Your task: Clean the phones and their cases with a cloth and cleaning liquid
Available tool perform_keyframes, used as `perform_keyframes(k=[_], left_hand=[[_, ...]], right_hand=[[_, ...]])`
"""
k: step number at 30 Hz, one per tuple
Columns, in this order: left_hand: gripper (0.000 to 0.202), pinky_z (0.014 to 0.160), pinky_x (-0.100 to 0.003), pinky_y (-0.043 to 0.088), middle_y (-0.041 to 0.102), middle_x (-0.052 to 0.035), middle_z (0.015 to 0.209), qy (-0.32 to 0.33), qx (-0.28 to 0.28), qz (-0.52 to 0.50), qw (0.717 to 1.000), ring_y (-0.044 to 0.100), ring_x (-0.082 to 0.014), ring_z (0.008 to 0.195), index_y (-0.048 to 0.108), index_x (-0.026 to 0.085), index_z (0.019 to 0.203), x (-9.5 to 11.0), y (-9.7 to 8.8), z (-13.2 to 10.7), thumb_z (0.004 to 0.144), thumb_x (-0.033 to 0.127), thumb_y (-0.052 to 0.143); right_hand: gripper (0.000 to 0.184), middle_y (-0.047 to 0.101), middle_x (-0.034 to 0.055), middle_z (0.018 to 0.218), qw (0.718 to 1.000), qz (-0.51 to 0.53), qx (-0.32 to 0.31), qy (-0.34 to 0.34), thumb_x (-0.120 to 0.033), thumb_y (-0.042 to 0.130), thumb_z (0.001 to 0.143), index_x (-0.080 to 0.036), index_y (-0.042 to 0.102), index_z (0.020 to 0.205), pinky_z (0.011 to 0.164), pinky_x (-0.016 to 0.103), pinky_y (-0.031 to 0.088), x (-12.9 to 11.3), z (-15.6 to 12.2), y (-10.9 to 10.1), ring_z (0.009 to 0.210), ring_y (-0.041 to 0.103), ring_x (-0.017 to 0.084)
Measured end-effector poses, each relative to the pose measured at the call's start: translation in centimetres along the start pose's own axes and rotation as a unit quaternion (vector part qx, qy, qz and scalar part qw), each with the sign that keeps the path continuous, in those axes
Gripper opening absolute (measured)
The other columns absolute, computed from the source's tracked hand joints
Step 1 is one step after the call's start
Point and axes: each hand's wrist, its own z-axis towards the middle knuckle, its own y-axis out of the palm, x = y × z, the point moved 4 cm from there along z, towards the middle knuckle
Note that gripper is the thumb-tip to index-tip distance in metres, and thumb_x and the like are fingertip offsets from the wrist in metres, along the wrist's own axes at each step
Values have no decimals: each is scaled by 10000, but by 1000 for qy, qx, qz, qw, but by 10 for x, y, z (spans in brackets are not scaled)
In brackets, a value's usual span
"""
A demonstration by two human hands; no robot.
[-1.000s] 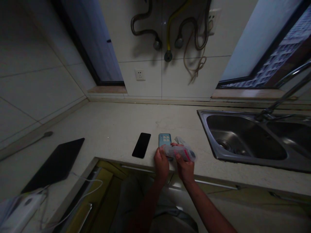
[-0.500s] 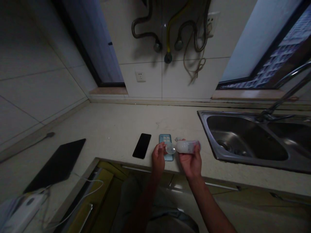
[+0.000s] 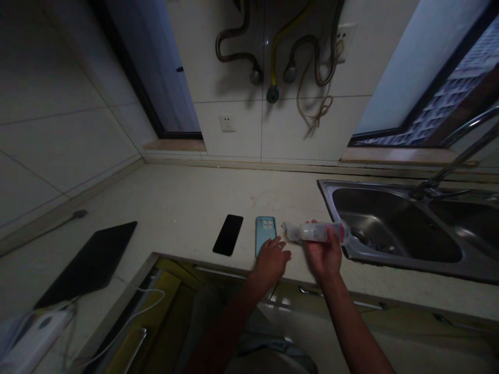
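My right hand grips a clear plastic bottle with a pink label, held on its side just above the counter near the sink's left edge. A crumpled clear wrapper lies at the bottle's left end. My left hand rests flat on the counter's front edge with fingers spread, its fingertips touching the lower end of a light blue phone lying back side up. A black phone lies screen up just left of it.
A steel double sink with a tap fills the right. A black slab lies on the counter at left, with a white device and cable in the near corner. Hoses and a wall socket hang behind.
My right hand has carried the bottle to the right, toward the sink. My left hand has let go of the small cap-like piece at the bottle's mouth and dropped onto the counter by the blue phone.
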Motion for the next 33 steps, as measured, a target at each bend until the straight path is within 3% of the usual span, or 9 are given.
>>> perform_keyframes(k=[3, 7, 11, 15, 19, 22, 25, 28, 33], left_hand=[[217, 1099, -506, 376, 675, -142, 1232, -5, 19, -18, 1000, 527, -288, 1300, 723, 171, 996, -1, -1, 3, 940, 183, 514], [377, 1169, -561, 243, 591, -182, 1357, -2, 66, -4, 998, 394, -311, 1409, 603, 148, 1264, 4, -3, 11, 941, 334, 546], [555, 1166, -608, 205, 463, -237, 1472, 9, 31, 21, 999, 324, -339, 1447, 498, 121, 1386, 9, 10, 19, 944, 457, 509], [567, 1148, -613, 239, 492, -239, 1444, 4, 25, 29, 999, 398, -359, 1392, 480, 101, 1398, 11, 13, 23, 946, 442, 504], [483, 1148, -549, 282, 501, -238, 1430, -23, 69, 42, 996, 409, -349, 1377, 517, 69, 1349, 8, 4, 32, 954, 347, 498], [406, 1150, -556, 275, 494, -197, 1450, -10, 70, 53, 996, 384, -338, 1397, 557, 134, 1326, 3, 1, 44, 955, 286, 494], [311, 1126, -556, 307, 631, -175, 1256, -9, 44, 43, 998, 487, -318, 1296, 652, 154, 1198, -3, 3, 57, 954, 243, 481], [280, 1125, -527, 312, 673, -163, 1096, -10, 52, 39, 998, 565, -278, 1147, 710, 151, 1036, -7, -1, 62, 932, 140, 451], [199, 1003, -429, 421, 659, -138, 1100, -29, 170, -65, 983, 563, -262, 1102, 694, 170, 913, -9, -27, 43, 902, 150, 496]], right_hand=[[292, 754, 6, 979, 1000, -10, -3, 14, -329, 812, 728, -236, 679, 970, 1066, 506, 447, 6, 1, -3, 978, 696, 204], [258, 756, 20, 976, 1000, 2, 9, 29, -298, 802, 720, -229, 685, 939, 1056, 485, 454, 7, 0, 1, 975, 698, 201], [238, 751, -17, 975, 998, 49, 29, -7, -249, 784, 724, -267, 694, 944, 1036, 478, 468, -2, 1, -1, 965, 702, 191], [217, 752, 5, 964, 996, 75, 47, -24, -280, 778, 735, -254, 699, 935, 994, 474, 495, -9, 4, -6, 954, 702, 202], [233, 749, 2, 962, 996, 72, 42, -34, -268, 766, 745, -252, 692, 966, 982, 497, 502, -9, 4, -5, 953, 700, 207], [223, 746, 14, 962, 998, 46, 27, -45, -289, 763, 749, -231, 691, 952, 1003, 487, 495, -9, 3, -1, 955, 699, 208], [214, 745, 0, 940, 997, 39, 25, -58, -284, 774, 736, -239, 687, 927, 1014, 470, 493, -11, 1, 1, 946, 700, 199], [225, 745, -6, 935, 997, 48, 33, -56, -280, 780, 728, -249, 684, 929, 994, 474, 506, -12, 0, 2, 940, 703, 199], [237, 746, -13, 943, 995, 49, 27, -84, -285, 773, 738, -263, 682, 956, 1008, 496, 488, -15, 0, 2, 935, 704, 202]])
